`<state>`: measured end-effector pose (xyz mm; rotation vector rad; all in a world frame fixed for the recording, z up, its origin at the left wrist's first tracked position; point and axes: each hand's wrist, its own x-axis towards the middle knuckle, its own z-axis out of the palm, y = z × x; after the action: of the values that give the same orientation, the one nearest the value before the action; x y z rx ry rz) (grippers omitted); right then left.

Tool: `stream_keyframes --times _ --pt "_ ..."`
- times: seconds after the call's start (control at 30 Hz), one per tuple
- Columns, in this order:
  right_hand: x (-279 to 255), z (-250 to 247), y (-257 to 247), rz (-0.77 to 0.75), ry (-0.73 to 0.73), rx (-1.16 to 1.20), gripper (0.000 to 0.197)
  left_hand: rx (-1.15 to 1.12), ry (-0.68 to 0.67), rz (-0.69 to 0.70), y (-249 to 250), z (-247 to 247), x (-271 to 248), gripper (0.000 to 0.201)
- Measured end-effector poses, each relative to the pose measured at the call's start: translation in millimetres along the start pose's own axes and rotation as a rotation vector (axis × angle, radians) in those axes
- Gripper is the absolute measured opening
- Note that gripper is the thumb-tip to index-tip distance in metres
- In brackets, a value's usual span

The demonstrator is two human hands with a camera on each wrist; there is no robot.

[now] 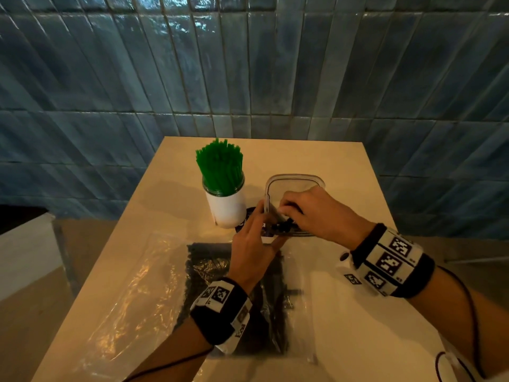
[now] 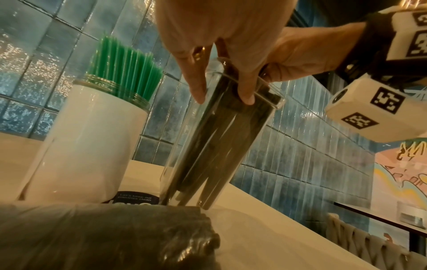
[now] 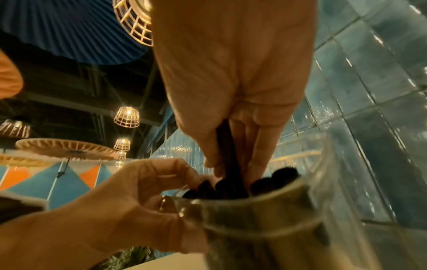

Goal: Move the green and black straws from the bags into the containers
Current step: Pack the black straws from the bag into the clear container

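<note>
Tilted towards me, a clear container point(image 1: 296, 180) holds several black straws point(image 2: 221, 138). My left hand point(image 1: 254, 238) grips its near left rim, fingers point(image 2: 197, 85) curled over the edge. Above the opening, my right hand point(image 1: 305, 213) pinches a few black straws point(image 3: 227, 155) whose lower ends sit inside the container point(image 3: 289, 219). A white jar point(image 1: 227, 209) packed with green straws point(image 1: 220, 166) stands just left of it. Under my left wrist lies a clear bag of black straws point(image 1: 209, 268), which also fills the bottom of the left wrist view point(image 2: 104, 237).
A flat, empty-looking clear bag point(image 1: 132, 285) lies on the cream table point(image 1: 344, 166) at the near left. A dark round sticker point(image 2: 136, 199) sits beneath the jar. The blue tiled wall point(image 1: 248, 64) rises right behind the table's far edge.
</note>
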<state>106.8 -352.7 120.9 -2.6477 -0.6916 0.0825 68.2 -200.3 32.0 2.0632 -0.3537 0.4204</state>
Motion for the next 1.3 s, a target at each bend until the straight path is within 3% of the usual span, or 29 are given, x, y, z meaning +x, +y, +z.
stream_keyframes --times 0.1,0.2,0.27,0.47,0.6,0.67,0.77,0.93,1.03,1.1,1.13,1.17,1.23,1.3 --pt "2.2 -3.0 -1.0 -0.004 0.073 0.006 0.022 -0.015 -0.018 -0.033 2.0 2.4 0.2 0.073" --pt "-3.5 9.4 -7.5 0.082 -0.148 -0.092 0.036 -0.046 -0.011 -0.047 0.6 4.9 1.2 0.064" --pt "-9.1 20.3 -10.2 0.084 -0.193 -0.207 0.044 -0.083 0.011 -0.049 -1.1 5.3 2.3 0.065" --pt "-8.3 17.6 0.1 -0.031 0.017 -0.364 0.045 -0.062 0.045 -0.119 -4.0 -1.0 15.1 0.065" --pt "7.9 17.0 4.4 0.003 0.029 -0.213 0.044 -0.061 0.04 -0.14 -0.4 -8.8 42.8 0.036" --pt "18.9 18.1 9.4 0.017 0.041 -0.229 0.049 -0.123 -0.007 -0.172 0.9 -11.5 55.6 0.032" --pt "28.1 22.6 14.9 -0.016 0.116 -0.317 0.058 -0.179 -0.039 -0.183 -2.5 -13.4 68.2 0.034" --pt "24.9 31.6 17.3 -0.071 0.245 -0.37 0.045 -0.141 -0.103 -0.129 -8.1 -15.1 64.7 0.039" --pt "23.6 32.9 21.8 -0.088 0.241 -0.354 0.043 -0.009 -0.068 -0.09 -11.3 -17.1 47.5 0.056" --pt "17.3 32.0 21.3 -0.103 0.328 -0.335 0.044 0.156 0.006 -0.068 -10.3 -17.3 26.0 0.058" --pt "10.0 30.7 20.0 -0.106 0.418 -0.288 0.042 0.233 -0.03 -0.092 -7.7 -15.6 12.9 0.055" --pt "0.1 29.5 16.8 -0.111 0.532 -0.207 0.037 0.308 -0.15 -0.149 -5.5 -11.9 -0.5 0.054" --pt "-26.8 35.1 10.6 -0.114 0.715 0.019 0.027 0.458 -0.535 -0.341 -0.8 0.7 -27.7 0.064" --pt "-56.3 54.6 9.5 -0.024 0.691 0.26 0.018 0.521 -0.807 -0.574 -1.8 18.3 -52.9 0.077"
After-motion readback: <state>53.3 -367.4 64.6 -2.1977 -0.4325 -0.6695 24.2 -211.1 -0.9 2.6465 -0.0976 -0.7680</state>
